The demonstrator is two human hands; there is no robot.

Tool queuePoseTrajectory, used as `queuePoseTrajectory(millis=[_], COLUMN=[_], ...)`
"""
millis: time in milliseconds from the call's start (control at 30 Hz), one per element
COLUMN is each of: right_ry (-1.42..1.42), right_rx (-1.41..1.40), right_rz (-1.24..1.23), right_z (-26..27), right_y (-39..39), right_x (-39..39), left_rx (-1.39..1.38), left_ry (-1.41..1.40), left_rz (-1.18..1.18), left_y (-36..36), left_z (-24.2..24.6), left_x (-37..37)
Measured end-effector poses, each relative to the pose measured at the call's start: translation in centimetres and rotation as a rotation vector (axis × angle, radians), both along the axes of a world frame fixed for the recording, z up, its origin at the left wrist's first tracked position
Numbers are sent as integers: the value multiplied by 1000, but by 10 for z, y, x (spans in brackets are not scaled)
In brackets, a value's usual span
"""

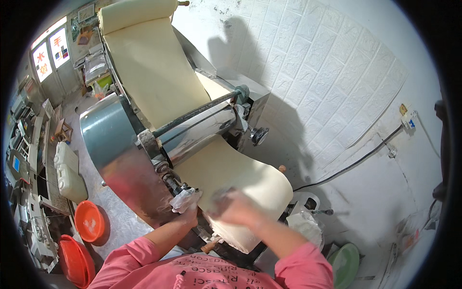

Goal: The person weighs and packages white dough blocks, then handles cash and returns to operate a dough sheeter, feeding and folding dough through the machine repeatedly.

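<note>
A wide pale dough sheet (231,169) comes out of the steel roller (196,133) of a dough sheeting machine and winds onto a lower roll (238,234) before me. My right hand (238,209) is over this sheet, blurred by motion, its fingers curled around a blurred grey bundle (221,202). Whether the bundle touches the dough is unclear. At the machine's left side, my left hand (190,216) is at an adjusting handle wrapped in clear plastic (186,201). The plastic and handle hide most of its fingers.
A second dough roll (139,14) sits atop the machine. The rounded metal housing (108,130) flanks its left side. Orange basins (89,221) and white jerrycans (70,173) stand on the floor at left. A black hand knob (259,136), power cable (346,168) and green basin (344,265) are at right.
</note>
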State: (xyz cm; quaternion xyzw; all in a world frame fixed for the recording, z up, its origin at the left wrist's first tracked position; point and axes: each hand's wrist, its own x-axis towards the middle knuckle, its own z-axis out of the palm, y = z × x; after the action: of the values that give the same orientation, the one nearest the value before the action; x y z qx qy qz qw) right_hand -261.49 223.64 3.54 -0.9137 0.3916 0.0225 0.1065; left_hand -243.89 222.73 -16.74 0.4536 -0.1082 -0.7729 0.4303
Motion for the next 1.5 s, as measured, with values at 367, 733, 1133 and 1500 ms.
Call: queuePoseTrajectory(millis=[367,733,1133,1500], right_ry=[-53,68,198,-184], right_rx=[-399,-114,-236,-213], right_rz=[-360,-36,-222,-771], right_z=[-14,-3,-6,-1], right_y=[-49,34,-28,123], right_x=[-103,5,-34,-201], left_rx=[-167,-6,-163,-5], left_ry=[-275,192,-286,-128], left_rz=[-16,-49,113,16], left_y=[22,15,1,15], left_z=[57,34,11,25], left_x=[-41,-21,-13,-29])
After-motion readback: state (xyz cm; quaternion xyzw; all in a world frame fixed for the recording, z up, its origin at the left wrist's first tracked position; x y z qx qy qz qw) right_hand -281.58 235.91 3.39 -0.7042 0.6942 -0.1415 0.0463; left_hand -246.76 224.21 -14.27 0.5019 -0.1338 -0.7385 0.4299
